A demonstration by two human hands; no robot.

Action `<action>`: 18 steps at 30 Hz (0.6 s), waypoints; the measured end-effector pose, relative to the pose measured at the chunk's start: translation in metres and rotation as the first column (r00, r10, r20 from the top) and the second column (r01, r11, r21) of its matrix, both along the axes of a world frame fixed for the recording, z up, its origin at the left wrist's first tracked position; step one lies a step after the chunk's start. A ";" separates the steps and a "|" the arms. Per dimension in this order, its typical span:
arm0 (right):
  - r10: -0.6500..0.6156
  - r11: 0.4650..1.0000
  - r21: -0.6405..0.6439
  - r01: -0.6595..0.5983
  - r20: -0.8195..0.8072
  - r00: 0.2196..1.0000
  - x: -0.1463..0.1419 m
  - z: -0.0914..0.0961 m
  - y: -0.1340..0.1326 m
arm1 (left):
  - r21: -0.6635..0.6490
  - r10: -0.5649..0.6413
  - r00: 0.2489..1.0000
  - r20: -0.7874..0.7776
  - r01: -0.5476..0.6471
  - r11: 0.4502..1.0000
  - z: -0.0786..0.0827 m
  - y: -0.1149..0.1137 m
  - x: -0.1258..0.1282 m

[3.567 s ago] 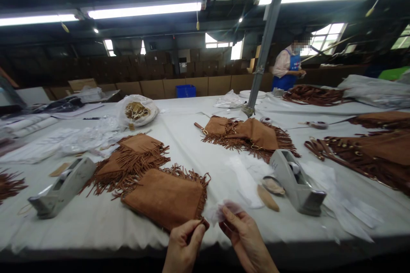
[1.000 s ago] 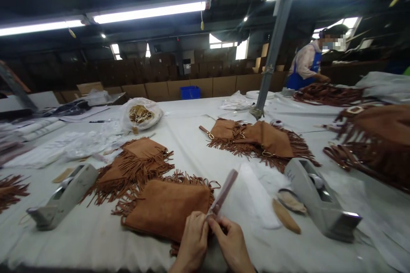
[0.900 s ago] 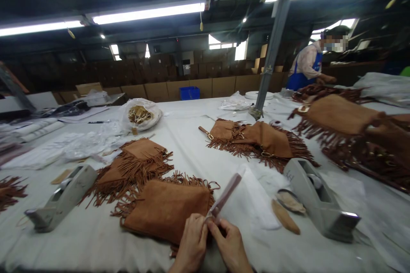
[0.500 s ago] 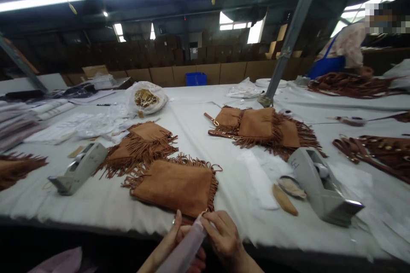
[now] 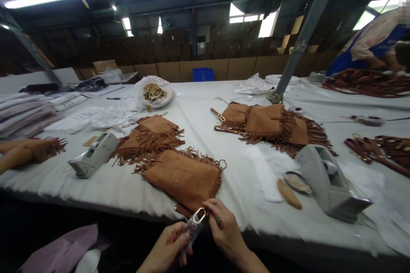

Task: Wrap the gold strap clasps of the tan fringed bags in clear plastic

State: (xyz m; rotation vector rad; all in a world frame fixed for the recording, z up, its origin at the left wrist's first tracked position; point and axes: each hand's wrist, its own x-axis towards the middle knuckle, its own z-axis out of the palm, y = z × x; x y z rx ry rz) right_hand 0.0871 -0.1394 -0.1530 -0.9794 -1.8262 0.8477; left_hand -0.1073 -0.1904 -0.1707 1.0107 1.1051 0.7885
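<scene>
A brown suede bag with fringed edges (image 5: 182,177) lies flat at the table's front edge. In front of its near right corner, my left hand (image 5: 171,245) is closed around a strap end wrapped in clear plastic (image 5: 193,231). From the wrap sticks out a gold-coloured clasp (image 5: 200,215), touching or close to the bag's corner. My right hand (image 5: 222,226) pinches at that corner just beside the clasp; what lies between its fingertips is mostly hidden. Its other fingers are curled in.
Tape dispensers stand left (image 5: 94,155) and right (image 5: 329,183). More fringed bags lie behind, at left (image 5: 156,126) and right (image 5: 264,119). What looks like another person's arm (image 5: 14,160) reaches in at the left edge. A co-worker (image 5: 368,47) bends over brown straps (image 5: 368,83).
The pale wrap around the strap is gone from between my hands, and the gold clasp now shows. My left hand has shifted onto the plastic-wrapped strap. An arm-like shape has appeared at far left.
</scene>
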 end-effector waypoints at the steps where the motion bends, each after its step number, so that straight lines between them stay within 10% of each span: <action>1: 0.029 0.999 -0.015 -0.028 0.004 1.000 -0.006 0.000 -0.001 | 0.004 -0.001 1.000 -0.020 0.001 1.000 0.000 -0.001 -0.005; 18: -0.088 0.986 -0.142 0.090 0.015 0.996 -0.014 -0.024 -0.007 | 0.017 0.115 0.992 -0.059 -0.114 0.993 -0.010 0.001 0.009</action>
